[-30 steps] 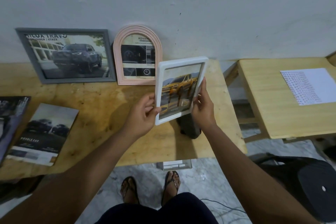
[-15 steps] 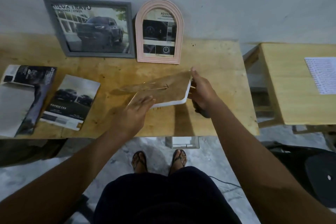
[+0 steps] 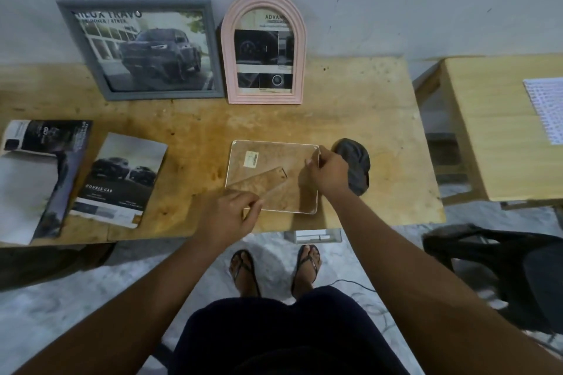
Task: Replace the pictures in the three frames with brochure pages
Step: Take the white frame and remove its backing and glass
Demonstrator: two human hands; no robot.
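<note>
Progress looks about two-thirds: grey frame [image 3: 138, 49] and pink arched frame [image 3: 263, 49] lean at the table's [image 3: 350, 119] back edge, already showing brochure pages. White frame [image 3: 274, 175] lies face down near the front edge, backing on; left hand [image 3: 227, 216] pinches its stand flap [image 3: 259, 184], right hand [image 3: 327, 172] pinches its right edge, so its picture probably remains to swap.

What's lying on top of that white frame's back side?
On the face-down white frame lie a small label sticker and its fold-out stand. Both hands rest at its edges. The picture underneath is hidden.
</note>
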